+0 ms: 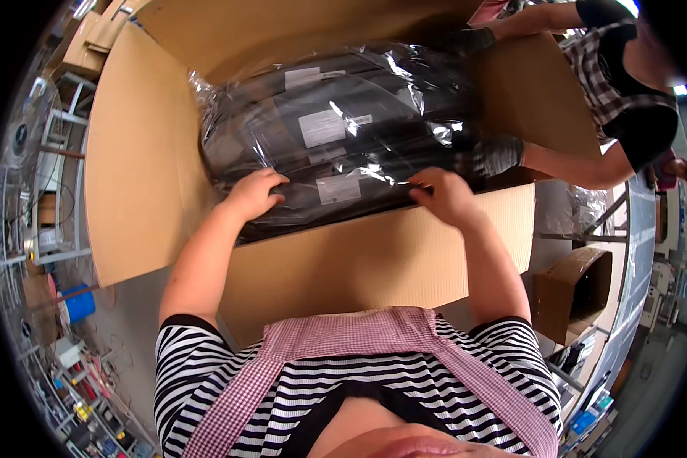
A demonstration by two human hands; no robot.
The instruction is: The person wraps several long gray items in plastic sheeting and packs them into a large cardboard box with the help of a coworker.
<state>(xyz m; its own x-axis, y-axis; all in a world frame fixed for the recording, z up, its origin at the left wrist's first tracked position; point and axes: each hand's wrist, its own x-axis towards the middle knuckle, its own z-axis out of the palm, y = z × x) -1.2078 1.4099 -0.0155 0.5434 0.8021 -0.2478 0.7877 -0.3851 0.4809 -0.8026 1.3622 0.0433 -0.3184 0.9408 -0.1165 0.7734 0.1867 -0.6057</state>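
Observation:
Dark grey bundles in clear plastic film lie side by side in a large open cardboard box, with white labels showing through. My left hand rests at the near left side of the wrapped bundles, fingers bent and thumb apart from them. Over the near right side, beside the box's front flap, is my right hand, its fingers curved with a gap to the thumb. No film shows gripped in either hand.
At the right, a co-worker in a checked apron has one gloved hand at the bundles' right end and another gloved hand at the far right corner. A smaller cardboard box stands lower right. Metal racks and a blue container are left.

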